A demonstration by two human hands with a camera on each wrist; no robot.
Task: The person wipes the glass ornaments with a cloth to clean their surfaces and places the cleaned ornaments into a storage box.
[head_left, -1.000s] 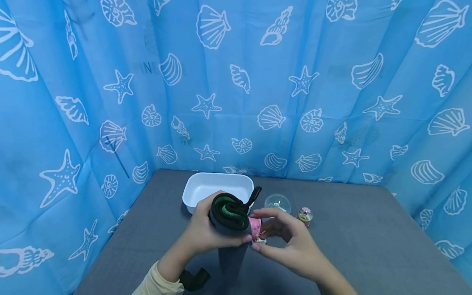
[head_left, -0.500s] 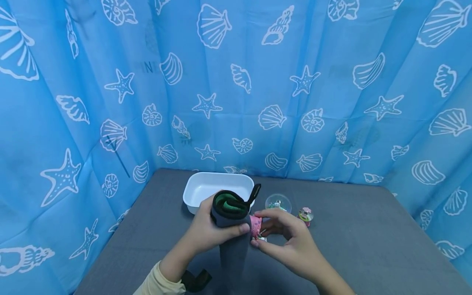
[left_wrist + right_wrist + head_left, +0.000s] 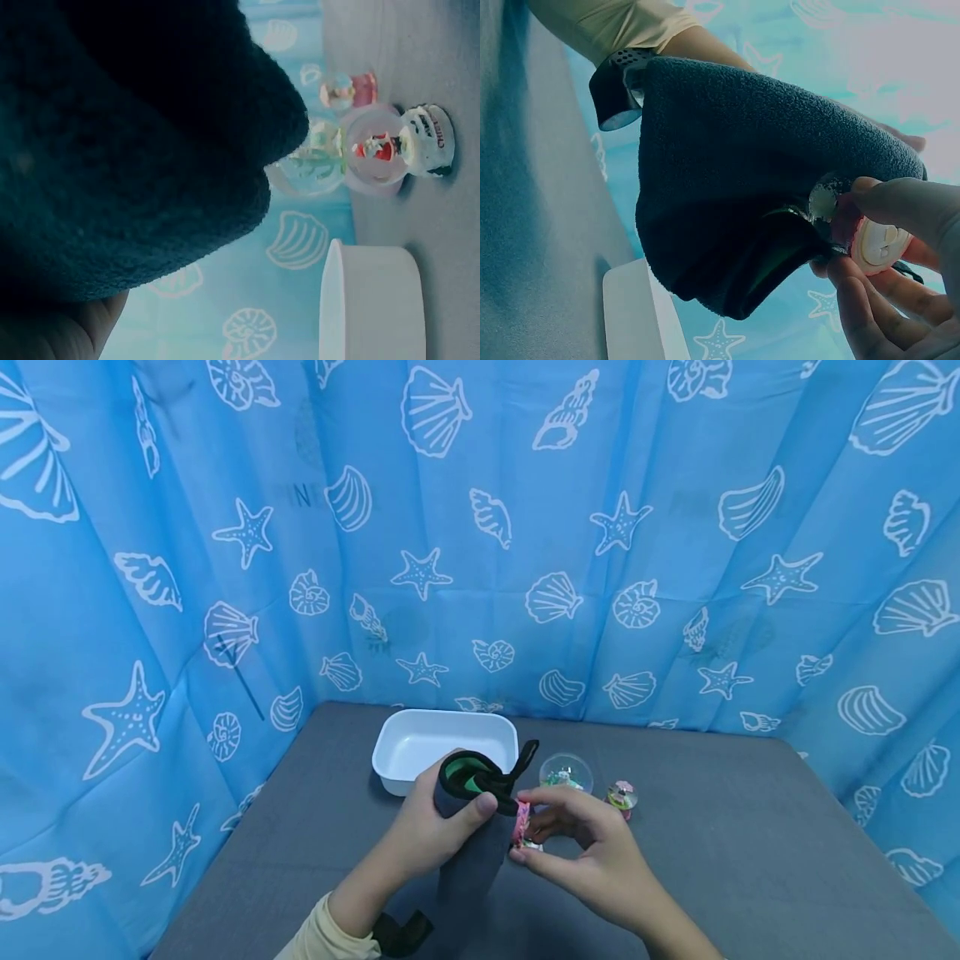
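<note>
My left hand (image 3: pixel 420 827) grips a dark grey cloth (image 3: pixel 476 852) that hangs rolled below it, thumb over its top edge. Folded green layers and a black loop (image 3: pixel 528 756) show at the top. In the left wrist view the cloth (image 3: pixel 150 172) fills much of the frame. My right hand (image 3: pixel 592 847) pinches a small snow globe (image 3: pixel 522 827) with a pink base between thumb and fingers, right at the cloth's edge. The right wrist view shows its pale round underside (image 3: pixel 877 246) turned outward and the glass against the cloth; the fingers hide part of it.
A white plastic tub (image 3: pixel 390 752) stands at the back of the grey table (image 3: pixel 712 843). Right of it are a larger clear snow globe (image 3: pixel 566 768), with a red figure inside, and a small pink-based one (image 3: pixel 622 797). A black strap (image 3: pixel 401 935) hangs near my left wrist.
My left thumb has moved up and away from the globe onto the cloth's rim, and the rolled top has spread wider. The pink-based globe has turned slightly in my right fingers.
</note>
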